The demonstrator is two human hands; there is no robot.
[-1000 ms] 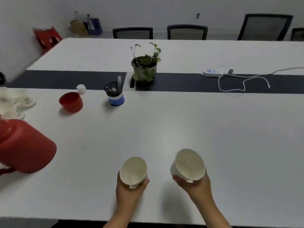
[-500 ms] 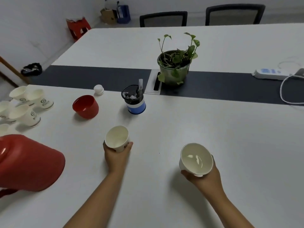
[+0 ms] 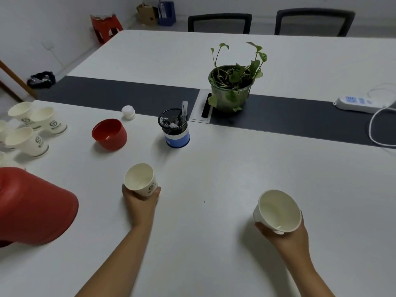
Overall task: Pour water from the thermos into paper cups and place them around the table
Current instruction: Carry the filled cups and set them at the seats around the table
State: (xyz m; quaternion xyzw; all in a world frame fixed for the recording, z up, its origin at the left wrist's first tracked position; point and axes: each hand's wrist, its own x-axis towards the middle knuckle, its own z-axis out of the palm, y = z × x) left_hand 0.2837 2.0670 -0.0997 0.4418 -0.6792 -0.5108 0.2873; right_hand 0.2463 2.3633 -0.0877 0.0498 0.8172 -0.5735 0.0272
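Observation:
My left hand point(image 3: 140, 200) grips a white paper cup point(image 3: 140, 179) with a green logo at the middle of the white table point(image 3: 214, 243); whether its base touches the table is unclear. Off to the right, my right hand point(image 3: 282, 234) holds a second white paper cup point(image 3: 277, 210) from below, a little above the table. The red thermos point(image 3: 32, 209) stands at the left edge of the view, only partly visible. Its red cap point(image 3: 109, 133) lies open side up, with a small white stopper point(image 3: 128, 112) behind it. Several more paper cups point(image 3: 32, 129) stand at the far left.
A blue-and-black mesh pen holder point(image 3: 175, 129) and a potted plant point(image 3: 232, 86) stand along the dark centre strip point(image 3: 289, 116). A white power strip point(image 3: 355, 102) with a cable lies at the right. Black chairs point(image 3: 219, 23) line the far side.
My left hand has carried its cup forward and left across the table over the last second. My right hand's cup has shifted right. The view has moved closer to the table's left part.

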